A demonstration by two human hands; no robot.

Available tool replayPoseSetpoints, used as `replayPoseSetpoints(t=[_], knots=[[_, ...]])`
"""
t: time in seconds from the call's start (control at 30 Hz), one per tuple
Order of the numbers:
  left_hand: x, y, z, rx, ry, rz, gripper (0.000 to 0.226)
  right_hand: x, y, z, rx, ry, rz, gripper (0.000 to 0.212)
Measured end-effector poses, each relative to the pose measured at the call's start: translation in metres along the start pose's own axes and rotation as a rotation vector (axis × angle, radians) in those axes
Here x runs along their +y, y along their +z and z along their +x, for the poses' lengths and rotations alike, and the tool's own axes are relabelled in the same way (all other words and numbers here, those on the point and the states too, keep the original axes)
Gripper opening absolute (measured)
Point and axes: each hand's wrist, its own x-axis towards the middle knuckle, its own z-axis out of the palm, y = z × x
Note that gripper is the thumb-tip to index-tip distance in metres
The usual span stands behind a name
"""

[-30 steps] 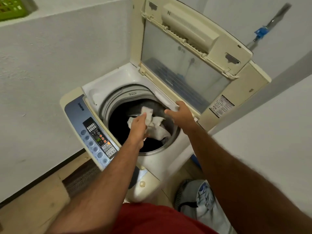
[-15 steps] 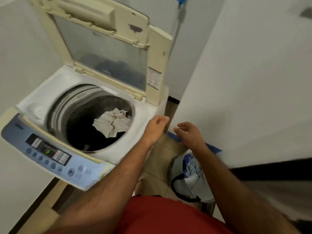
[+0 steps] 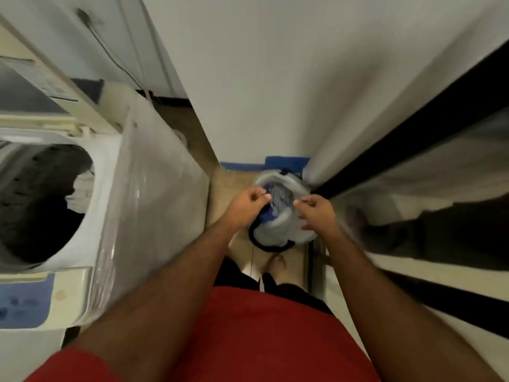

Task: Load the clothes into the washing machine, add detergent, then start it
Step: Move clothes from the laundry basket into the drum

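Note:
The top-loading washing machine stands at the left with its lid up. A pale cloth lies inside its dark drum. On the floor to its right sits a laundry basket with a dark rim, holding grey and blue clothes. My left hand is over the basket's left side, its fingers pinched at the clothes. My right hand hovers over the basket's right side with its fingers curled; whether it grips cloth is unclear. The picture is blurred by motion.
A white wall rises just behind the basket, with a blue strip at its foot. A dark-framed panel runs along the right. The floor strip between the machine and the wall is narrow. My bare feet stand below the basket.
My left hand dropped the pale cloth into the drum. Both hands left the machine and went right and down to the basket. My head turned down toward the floor.

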Motion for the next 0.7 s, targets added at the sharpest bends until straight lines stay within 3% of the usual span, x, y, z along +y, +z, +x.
replayPoseSetpoints(t=[0.1,0.27,0.43,0.57,0.7], knots=[[-0.01,0.018,0.008,-0.031,-0.026,0.103,0.017,0.034,-0.003,0.008,-0.023,0.122,0.042,0.013],[-0.05,0.039,0.059,-0.096,-0.133,0.199,0.035,0.091,0.011,0.047,-0.043,0.242,0.029,0.016],[-0.11,0.069,0.12,-0.119,-0.216,0.21,0.032,0.16,0.046,0.1,-0.115,0.39,-0.014,0.011],[-0.151,0.097,0.174,-0.165,-0.248,0.162,0.04,0.196,0.076,0.165,-0.123,0.386,-0.069,0.019],[-0.189,0.125,0.233,-0.244,-0.24,0.169,0.036,0.231,0.099,0.236,-0.126,0.346,-0.148,0.013]])
